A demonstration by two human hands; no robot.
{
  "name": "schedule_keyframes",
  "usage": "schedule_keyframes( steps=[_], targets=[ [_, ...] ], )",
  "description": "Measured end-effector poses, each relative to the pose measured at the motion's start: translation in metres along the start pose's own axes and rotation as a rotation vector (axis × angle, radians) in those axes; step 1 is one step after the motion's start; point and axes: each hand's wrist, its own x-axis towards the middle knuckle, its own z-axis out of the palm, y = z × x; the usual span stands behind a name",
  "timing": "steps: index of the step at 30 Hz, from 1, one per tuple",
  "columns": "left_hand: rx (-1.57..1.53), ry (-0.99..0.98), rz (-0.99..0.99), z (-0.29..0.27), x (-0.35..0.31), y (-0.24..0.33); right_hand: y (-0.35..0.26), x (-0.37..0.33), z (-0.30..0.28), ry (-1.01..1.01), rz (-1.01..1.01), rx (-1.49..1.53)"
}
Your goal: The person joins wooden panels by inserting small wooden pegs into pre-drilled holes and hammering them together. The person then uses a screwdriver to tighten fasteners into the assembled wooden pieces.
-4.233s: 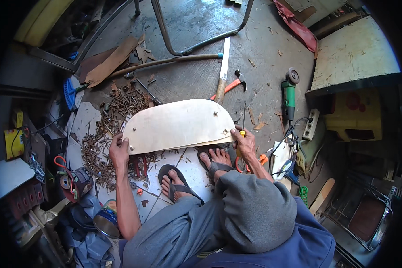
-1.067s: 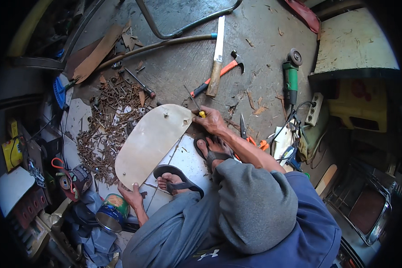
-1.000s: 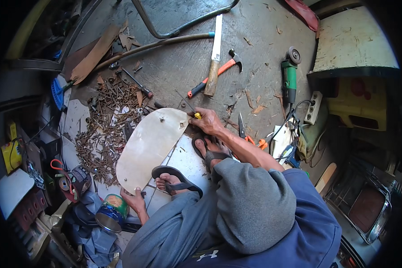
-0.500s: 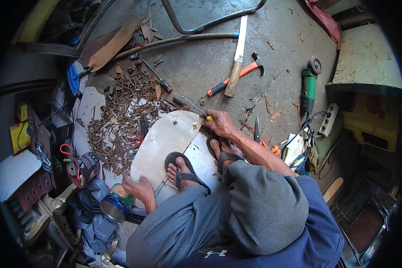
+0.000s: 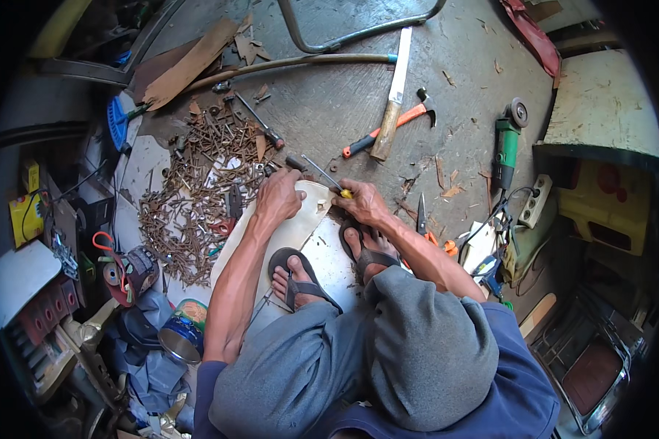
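Observation:
A cream board with a rounded end (image 5: 293,228) lies in front of me, partly under my left foot and forearm. My left hand (image 5: 280,196) is at its far left edge, fingers bent round the rim; the fingertips are partly hidden. In my right hand (image 5: 362,203), closed at the board's far right corner, is a screwdriver with a yellow handle (image 5: 346,194). Its thin shaft points away and to the left. A small raised spot (image 5: 321,206) shows on the board between my hands. A heap of rusty screws (image 5: 187,197) spreads beside the board on the left.
Beyond my hands lie a hammer (image 5: 388,130), a long wooden-handled blade (image 5: 394,95) and another screwdriver (image 5: 260,123). To the right are a green angle grinder (image 5: 507,146), a power strip (image 5: 536,201) and scissors (image 5: 422,216). A can (image 5: 184,329) stands at left.
My left hand has moved from the near left side of the board up to its far edge. My right hand stays in place with the screwdriver.

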Motion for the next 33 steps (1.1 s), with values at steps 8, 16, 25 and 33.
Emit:
schedule_keyframes(
  steps=[8,16,25,33],
  targets=[
    [0.073,-0.108,-0.056,-0.002,0.018,-0.002,0.024,-0.059,-0.018,0.236,-0.024,-0.153],
    [0.017,-0.139,-0.041,0.002,0.018,-0.006,0.066,-0.193,-0.067,0.478,0.250,-0.196],
    [0.008,-0.159,0.023,-0.001,0.016,-0.004,0.125,-0.285,-0.080,0.577,0.735,-0.088],
    [0.027,-0.162,-0.004,-0.002,0.015,0.000,0.138,-0.290,-0.097,0.343,0.795,-0.173]
  ],
)
